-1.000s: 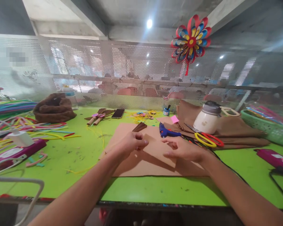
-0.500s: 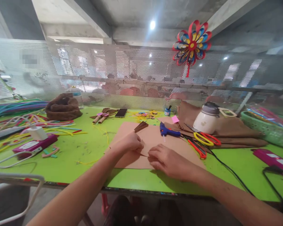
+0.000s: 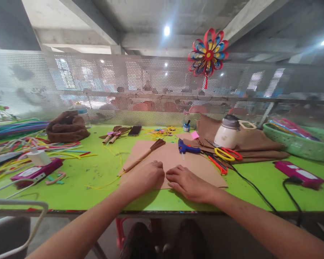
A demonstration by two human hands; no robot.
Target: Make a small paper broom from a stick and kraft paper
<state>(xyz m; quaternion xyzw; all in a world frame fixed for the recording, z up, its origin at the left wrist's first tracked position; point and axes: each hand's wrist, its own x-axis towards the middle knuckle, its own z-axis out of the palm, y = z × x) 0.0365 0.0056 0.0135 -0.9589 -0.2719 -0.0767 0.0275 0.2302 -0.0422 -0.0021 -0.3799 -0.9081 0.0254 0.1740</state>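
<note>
A tan sheet (image 3: 175, 154) lies near the table's front edge. My left hand (image 3: 148, 175) rests on its front part, fingers curled, and whatever they may hold is hidden. Just to its right, my right hand (image 3: 187, 182) lies low over the sheet's front edge, its fingers bent and close together; nothing can be made out in them. Behind my left hand a rolled brown paper piece (image 3: 144, 155) with a fanned end lies slanting across the sheet. A blue glue gun (image 3: 188, 147) sits at the sheet's back right.
Scissors with yellow and red handles (image 3: 228, 154), a white bottle (image 3: 227, 132) and brown fabric (image 3: 259, 144) are at right. A purple power strip (image 3: 299, 174) stands farther right. At left are another power strip (image 3: 37, 172), coloured strips and a brown furry item (image 3: 67, 127).
My left hand has moved down toward the front edge, leaving the rolled brown piece in full view. A thin dark strip between the hands no longer shows. The view has shifted slightly.
</note>
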